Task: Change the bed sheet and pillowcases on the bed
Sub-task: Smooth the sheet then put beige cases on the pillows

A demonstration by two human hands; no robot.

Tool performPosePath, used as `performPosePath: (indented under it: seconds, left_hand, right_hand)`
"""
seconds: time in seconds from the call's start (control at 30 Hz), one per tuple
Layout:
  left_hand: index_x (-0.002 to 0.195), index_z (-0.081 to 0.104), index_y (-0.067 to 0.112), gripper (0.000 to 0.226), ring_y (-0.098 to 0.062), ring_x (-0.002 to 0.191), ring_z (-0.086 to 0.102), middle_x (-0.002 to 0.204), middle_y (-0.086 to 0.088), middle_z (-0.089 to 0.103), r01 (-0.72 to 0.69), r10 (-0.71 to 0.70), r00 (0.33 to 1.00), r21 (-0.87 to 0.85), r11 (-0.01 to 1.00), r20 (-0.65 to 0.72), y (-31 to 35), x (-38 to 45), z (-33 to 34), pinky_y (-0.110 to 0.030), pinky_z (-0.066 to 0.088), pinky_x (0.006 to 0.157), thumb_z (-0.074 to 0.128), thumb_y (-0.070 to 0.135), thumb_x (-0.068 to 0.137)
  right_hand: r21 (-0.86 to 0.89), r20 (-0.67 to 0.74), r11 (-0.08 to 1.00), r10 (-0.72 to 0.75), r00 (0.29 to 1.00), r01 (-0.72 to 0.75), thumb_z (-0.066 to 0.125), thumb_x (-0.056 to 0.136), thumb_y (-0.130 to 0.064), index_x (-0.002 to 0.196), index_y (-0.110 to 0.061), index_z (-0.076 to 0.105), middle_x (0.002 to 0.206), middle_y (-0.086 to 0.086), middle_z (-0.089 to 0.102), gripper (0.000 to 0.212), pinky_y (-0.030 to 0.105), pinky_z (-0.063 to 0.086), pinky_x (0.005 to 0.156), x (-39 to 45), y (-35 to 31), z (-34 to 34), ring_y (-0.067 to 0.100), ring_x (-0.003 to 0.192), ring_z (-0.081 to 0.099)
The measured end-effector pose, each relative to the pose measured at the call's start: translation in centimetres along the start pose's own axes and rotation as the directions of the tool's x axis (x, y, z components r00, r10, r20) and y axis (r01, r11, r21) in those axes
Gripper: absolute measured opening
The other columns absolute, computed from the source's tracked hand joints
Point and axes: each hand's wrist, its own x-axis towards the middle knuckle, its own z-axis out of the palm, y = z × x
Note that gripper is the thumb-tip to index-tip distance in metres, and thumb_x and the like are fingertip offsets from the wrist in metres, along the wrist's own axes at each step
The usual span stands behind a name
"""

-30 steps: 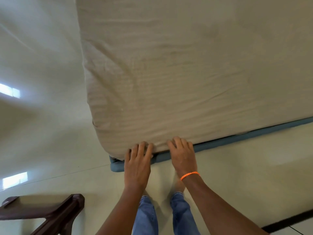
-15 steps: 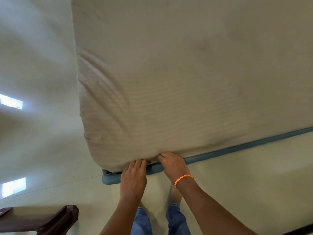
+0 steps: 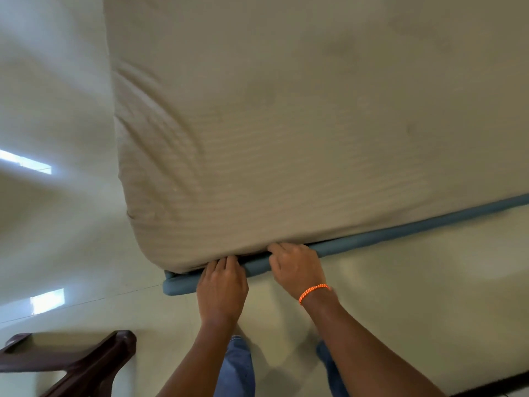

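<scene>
The beige sheet (image 3: 286, 133) is seen stretched over the mattress, its hem at the blue bed frame (image 3: 372, 239). The hem is tucked at the corner, apparently for tautness, by the left hand (image 3: 221, 287) and right hand (image 3: 296, 267), fingertips hidden beneath. No writing is visible.

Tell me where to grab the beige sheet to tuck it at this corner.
Grip the beige sheet along its lower hem, where both the left hand and right hand meet it, from below, at the gap above the blue bed base. Probably work toward the rounded corner.
</scene>
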Motion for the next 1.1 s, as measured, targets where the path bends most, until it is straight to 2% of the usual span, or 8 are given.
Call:
performPosePath:
  seconds: [0.1, 0.23, 0.37, 0.53, 0.63, 0.73, 0.9, 1.1]
  left_hand:
    - [0.074, 0.058, 0.016, 0.019, -0.024, 0.06, 0.055, 0.064, -0.001, 0.059, 0.03, -0.032, 0.996, -0.025, 0.999, -0.082, 2.1, 1.2, -0.8, -0.035, 0.044, 0.053, 0.056, 0.017, 0.093]
    - [0.082, 0.06, 0.017, 0.012, -0.019, 0.069, 0.052, 0.071, 0.002, 0.058, -0.04, 0.029, 0.991, -0.083, 0.996, -0.129, 7.3, 2.8, -0.9, -0.035, 0.045, 0.054, 0.057, 0.017, 0.093]
    - [0.102, 0.065, 0.017, 0.014, -0.019, 0.087, 0.055, 0.095, 0.001, 0.063, -0.227, 0.214, 0.971, -0.133, 0.965, -0.106, 16.4, 3.8, 1.5, -0.033, 0.048, 0.072, 0.065, 0.012, 0.089]
    - [0.131, 0.061, 0.022, 0.039, -0.023, 0.122, 0.053, 0.135, 0.001, 0.058, -0.335, 0.333, 0.942, -0.1, 0.937, -0.038, 28.8, 4.2, 6.6, -0.043, 0.045, 0.104, 0.067, 0.029, 0.093]
    - [0.129, 0.066, 0.02, 0.031, -0.027, 0.114, 0.057, 0.131, -0.003, 0.062, -0.298, 0.297, 0.953, -0.004, 0.955, -0.059, 33.2, 3.9, 8.2, -0.046, 0.047, 0.098, 0.066, 0.034, 0.102]
    - [0.123, 0.069, 0.017, 0.026, -0.028, 0.106, 0.058, 0.125, -0.004, 0.064, -0.191, 0.192, 0.978, 0.03, 0.981, -0.085, 35.5, 4.0, 8.5, -0.043, 0.047, 0.09, 0.071, 0.017, 0.098]
    - [0.106, 0.063, 0.02, 0.04, -0.021, 0.089, 0.05, 0.101, 0.004, 0.059, -0.06, 0.062, 0.997, 0.029, 0.998, -0.048, 38.2, 3.9, 8.5, -0.038, 0.045, 0.076, 0.068, -0.009, 0.078]
    - [0.097, 0.055, 0.02, 0.041, -0.025, 0.09, 0.052, 0.098, 0.003, 0.054, 0.089, -0.089, 0.996, 0.044, 0.995, 0.007, 40.5, 3.5, 8.9, -0.04, 0.048, 0.069, 0.07, -0.002, 0.067]
  right_hand:
    - [0.189, -0.195, 0.977, 0.135, 0.972, -0.098, 0.051, 0.092, -0.014, 0.089, -0.015, 0.07, 0.085, 0.0, 0.066, 0.019, 0.037, 0.05, 0.069, -1.3, 1.9, -0.1, 0.023, 0.077, 0.059]
    - [0.24, -0.266, 0.969, 0.128, 0.956, -0.063, 0.056, 0.095, -0.008, 0.083, -0.013, 0.064, 0.086, 0.001, 0.057, 0.015, 0.04, 0.047, 0.071, -2.1, 5.6, -1.6, 0.024, 0.08, 0.052]
    - [0.235, -0.268, 0.97, 0.129, 0.955, -0.065, 0.056, 0.092, -0.009, 0.094, -0.013, 0.064, 0.097, 0.002, 0.056, 0.009, 0.041, 0.047, 0.077, -2.0, 12.5, -5.1, 0.025, 0.09, 0.051]
    - [0.067, -0.13, 0.997, 0.052, 0.99, -0.044, 0.053, 0.083, -0.028, 0.126, -0.018, 0.061, 0.132, 0.005, 0.057, 0.045, 0.043, 0.042, 0.102, -3.3, 25.6, -8.9, 0.027, 0.117, 0.053]
    - [-0.058, -0.121, 0.997, -0.063, 0.991, 0.056, 0.06, 0.093, -0.033, 0.121, -0.022, 0.063, 0.126, 0.001, 0.059, 0.031, 0.043, 0.044, 0.095, -4.0, 32.2, -10.7, 0.026, 0.111, 0.055]
    - [-0.089, -0.138, 0.98, -0.19, 0.972, 0.178, 0.059, 0.088, -0.01, 0.104, -0.024, 0.064, 0.104, -0.002, 0.06, 0.022, 0.04, 0.046, 0.082, -2.9, 35.3, -11.9, 0.024, 0.097, 0.056]
    - [0.102, -0.035, 0.972, -0.211, 0.977, 0.213, 0.031, 0.078, -0.009, 0.092, -0.02, 0.063, 0.09, -0.002, 0.057, 0.036, 0.036, 0.048, 0.074, -3.5, 35.8, -12.5, 0.022, 0.09, 0.054]
    - [0.226, 0.037, 0.954, -0.212, 0.977, 0.199, 0.052, 0.077, -0.003, 0.091, -0.016, 0.063, 0.091, 0.002, 0.06, 0.023, 0.038, 0.055, 0.07, -3.4, 37.1, -13.6, 0.023, 0.092, 0.058]
